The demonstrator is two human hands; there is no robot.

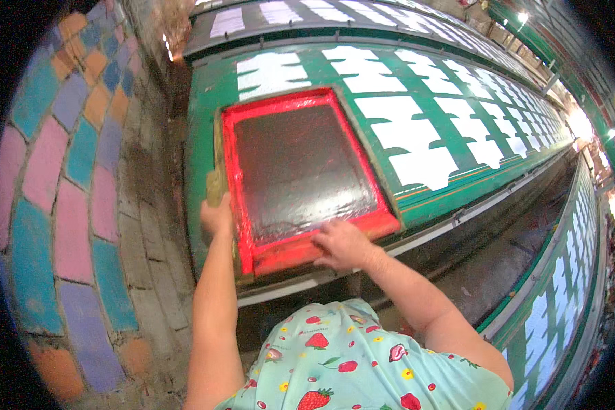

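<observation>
The view is dominated by a long green surface [203, 116], stretched away toward the upper right. To its left a wall painted in coloured blocks [72, 205] is seen, and at the lower right another surface [495, 329] bearing white shapes is shown.

On the near left end of the main surface a red-bordered frame [383, 227] is placed, filled by a dark, glossy panel [297, 164]. Its long axis appears to be pointed away from the person, with the far end leaned slightly leftward. White cut shapes [417, 147] are laid in rows beyond it and to its right.

The frame is reached from two sides: it lies to the right of the left grip [216, 217] and directly beyond the right grip [344, 244]. Neither is clearly nearer, since both are set at its edges. The left grip appears closed on the left edge, just below a small wooden block [215, 186], though its fingers are partly hidden. The right grip is held with bent fingers at the near border; whether anything is pinched there cannot be told.
</observation>
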